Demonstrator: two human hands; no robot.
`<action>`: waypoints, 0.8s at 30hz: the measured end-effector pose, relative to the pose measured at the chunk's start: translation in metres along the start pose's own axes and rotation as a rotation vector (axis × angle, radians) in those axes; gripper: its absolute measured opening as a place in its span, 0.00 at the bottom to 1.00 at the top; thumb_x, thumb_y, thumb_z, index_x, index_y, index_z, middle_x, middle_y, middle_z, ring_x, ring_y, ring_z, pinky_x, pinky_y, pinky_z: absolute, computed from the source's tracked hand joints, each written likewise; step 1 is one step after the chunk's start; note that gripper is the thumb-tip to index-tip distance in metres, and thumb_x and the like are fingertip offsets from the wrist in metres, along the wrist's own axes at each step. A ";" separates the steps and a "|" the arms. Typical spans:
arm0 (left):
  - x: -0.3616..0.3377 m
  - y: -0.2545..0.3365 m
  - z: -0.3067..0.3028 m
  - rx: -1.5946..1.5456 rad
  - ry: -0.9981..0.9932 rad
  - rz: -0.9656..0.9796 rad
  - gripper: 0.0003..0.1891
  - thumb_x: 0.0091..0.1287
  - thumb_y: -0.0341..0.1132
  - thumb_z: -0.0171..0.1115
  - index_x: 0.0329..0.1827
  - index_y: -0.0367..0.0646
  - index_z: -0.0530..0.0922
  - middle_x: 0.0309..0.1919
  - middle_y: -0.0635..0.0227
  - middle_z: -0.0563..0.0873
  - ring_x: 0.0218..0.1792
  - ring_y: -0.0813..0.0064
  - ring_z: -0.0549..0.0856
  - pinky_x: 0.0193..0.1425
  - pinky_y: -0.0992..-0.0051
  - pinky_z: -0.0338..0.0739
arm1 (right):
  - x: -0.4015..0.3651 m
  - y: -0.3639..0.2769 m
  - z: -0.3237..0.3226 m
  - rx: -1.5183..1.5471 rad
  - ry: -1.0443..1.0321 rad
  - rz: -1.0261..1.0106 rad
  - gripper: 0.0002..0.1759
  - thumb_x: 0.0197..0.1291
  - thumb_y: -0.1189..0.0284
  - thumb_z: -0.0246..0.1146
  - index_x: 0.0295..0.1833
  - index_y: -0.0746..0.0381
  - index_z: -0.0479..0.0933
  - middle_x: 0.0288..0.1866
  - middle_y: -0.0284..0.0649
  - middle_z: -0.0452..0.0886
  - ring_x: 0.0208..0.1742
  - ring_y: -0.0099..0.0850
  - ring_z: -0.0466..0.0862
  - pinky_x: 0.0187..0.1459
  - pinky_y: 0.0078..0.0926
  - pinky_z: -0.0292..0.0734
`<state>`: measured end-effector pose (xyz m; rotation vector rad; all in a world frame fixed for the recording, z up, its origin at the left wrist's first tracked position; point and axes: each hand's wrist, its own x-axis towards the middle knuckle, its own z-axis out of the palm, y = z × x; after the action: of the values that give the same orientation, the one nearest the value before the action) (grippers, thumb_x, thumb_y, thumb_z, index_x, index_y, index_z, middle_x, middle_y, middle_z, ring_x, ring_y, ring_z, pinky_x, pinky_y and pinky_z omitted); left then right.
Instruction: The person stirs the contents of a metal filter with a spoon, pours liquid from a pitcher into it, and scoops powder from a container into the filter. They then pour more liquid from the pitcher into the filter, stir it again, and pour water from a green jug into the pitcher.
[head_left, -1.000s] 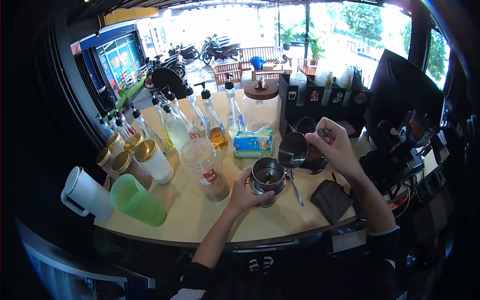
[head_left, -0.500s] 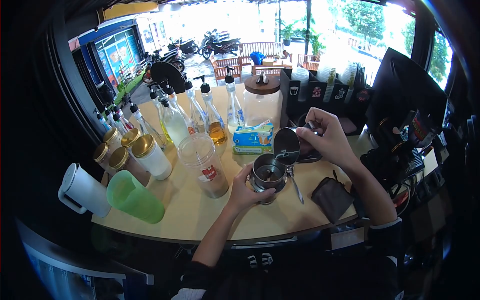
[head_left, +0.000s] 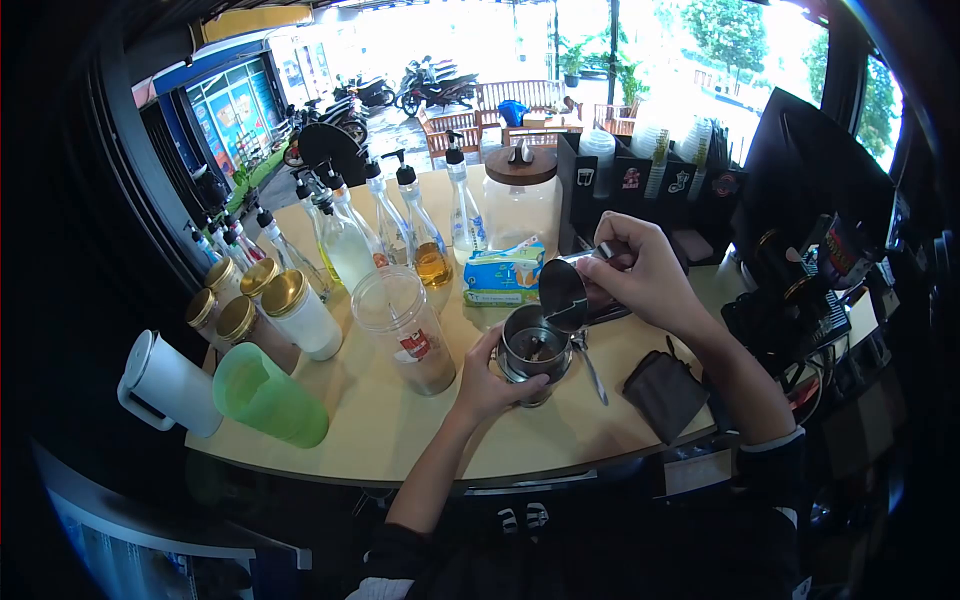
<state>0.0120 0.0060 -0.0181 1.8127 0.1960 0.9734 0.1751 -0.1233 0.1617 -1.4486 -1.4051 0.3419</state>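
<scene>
My left hand (head_left: 492, 384) wraps around the side of a round steel cup (head_left: 512, 352), its thumb across the front. Some liquid with darker bits shows inside the cup. Above the cup's far right rim, my right hand (head_left: 640, 270) grips a small metal pitcher (head_left: 563, 297), tipped with its mouth toward the cup. A spoon (head_left: 592, 372) lies just right of the cup. To the left stands a tall clear plastic jar (head_left: 405, 325) with a red label, and behind the cup sits a blue and green packet (head_left: 503, 272).
Gold-lidded jars (head_left: 302, 315), a green jug (head_left: 270, 395) and a white pitcher (head_left: 170, 385) stand at the left. Pump bottles (head_left: 432, 235) and a wooden-lidded glass jar (head_left: 522, 205) line the back. A dark pouch (head_left: 664, 395) lies at the right on the table (head_left: 560, 440).
The metal pitcher and my right hand have shifted slightly left, the pitcher tipped further over the cup. The thin stream seen earlier at its mouth shows less. My left hand keeps its hold.
</scene>
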 end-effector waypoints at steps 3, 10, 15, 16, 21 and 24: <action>0.000 0.000 0.000 -0.005 0.003 -0.001 0.39 0.42 0.42 0.81 0.59 0.38 0.75 0.50 0.61 0.84 0.53 0.68 0.83 0.62 0.68 0.74 | 0.002 0.003 0.000 -0.015 -0.004 -0.003 0.14 0.60 0.78 0.65 0.30 0.62 0.64 0.23 0.26 0.71 0.25 0.07 0.64 0.23 0.11 0.58; 0.000 0.002 0.001 -0.026 0.005 -0.014 0.39 0.42 0.42 0.81 0.60 0.38 0.75 0.49 0.61 0.84 0.53 0.69 0.83 0.62 0.68 0.74 | 0.004 0.001 0.001 -0.064 -0.005 -0.013 0.15 0.56 0.75 0.67 0.29 0.67 0.65 0.21 0.29 0.63 0.24 0.12 0.62 0.22 0.19 0.59; 0.000 0.002 0.000 -0.013 0.001 -0.002 0.39 0.42 0.41 0.81 0.59 0.38 0.74 0.49 0.61 0.84 0.53 0.69 0.83 0.61 0.68 0.74 | 0.004 0.003 0.003 -0.006 -0.014 0.001 0.16 0.55 0.75 0.68 0.29 0.67 0.65 0.21 0.30 0.64 0.25 0.13 0.63 0.22 0.19 0.61; 0.000 0.003 0.001 -0.009 0.001 -0.003 0.39 0.42 0.41 0.81 0.59 0.38 0.75 0.49 0.62 0.84 0.53 0.69 0.83 0.61 0.69 0.74 | 0.005 0.003 0.002 -0.053 -0.044 -0.010 0.15 0.58 0.76 0.66 0.30 0.65 0.64 0.22 0.27 0.65 0.26 0.10 0.68 0.24 0.14 0.67; 0.000 0.002 0.002 -0.038 0.006 -0.018 0.39 0.42 0.41 0.81 0.59 0.38 0.75 0.49 0.61 0.84 0.52 0.69 0.83 0.61 0.69 0.74 | 0.005 -0.002 0.001 -0.077 -0.076 -0.007 0.14 0.62 0.77 0.64 0.31 0.63 0.63 0.22 0.25 0.66 0.27 0.08 0.72 0.25 0.09 0.72; 0.000 -0.003 -0.001 -0.028 -0.027 -0.024 0.42 0.43 0.40 0.81 0.63 0.36 0.72 0.51 0.61 0.83 0.54 0.71 0.82 0.62 0.69 0.74 | 0.004 -0.007 0.002 -0.084 -0.071 0.000 0.15 0.62 0.77 0.64 0.31 0.62 0.63 0.22 0.25 0.66 0.26 0.07 0.70 0.24 0.09 0.69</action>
<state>0.0120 0.0084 -0.0208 1.7927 0.1857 0.9307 0.1707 -0.1207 0.1680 -1.5168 -1.4925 0.3410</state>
